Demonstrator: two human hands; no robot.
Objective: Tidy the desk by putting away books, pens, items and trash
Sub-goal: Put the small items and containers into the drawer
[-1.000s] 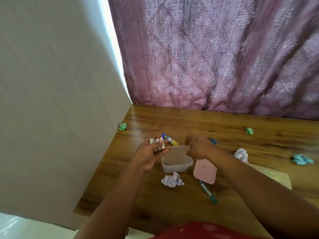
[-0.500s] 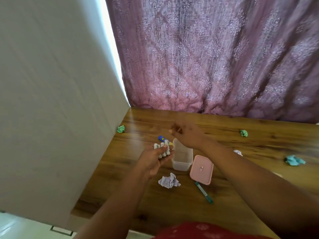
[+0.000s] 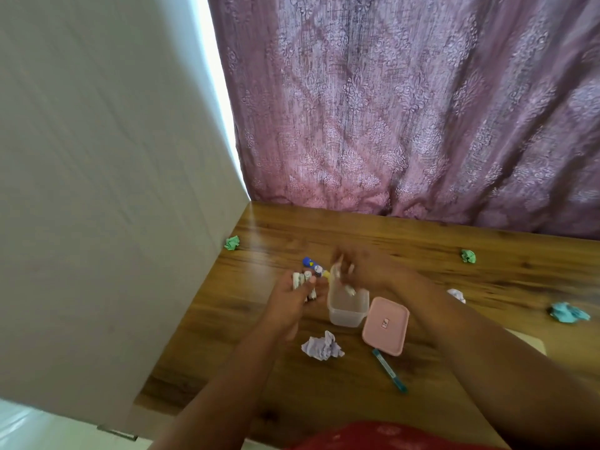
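Note:
My left hand point(image 3: 293, 295) holds several small white sticks point(image 3: 302, 280), perhaps chalks or crayons, in its curled fingers just left of a clear plastic box point(image 3: 347, 306). Over the box's far rim my right hand point(image 3: 363, 271) is blurred by motion, and a small white stick point(image 3: 349, 290) shows below its fingers inside the box. Whether the fingers still pinch that stick is unclear. A blue and yellow item point(image 3: 313, 266) lies behind the left hand. The box's pink lid point(image 3: 386, 324) lies to the right on the wooden desk point(image 3: 324, 384).
Crumpled papers are scattered about: a lilac one point(image 3: 321, 346) near the box, green ones point(image 3: 232, 243) point(image 3: 468, 255), a teal one point(image 3: 568, 313), a white one point(image 3: 456, 294). A teal pen point(image 3: 389, 370) lies below the lid. A white wall stands left, a purple curtain behind.
My right hand lifted from the box, went toward the left hand, and has come back over the box with a white stick. The left hand stayed put with its bundle.

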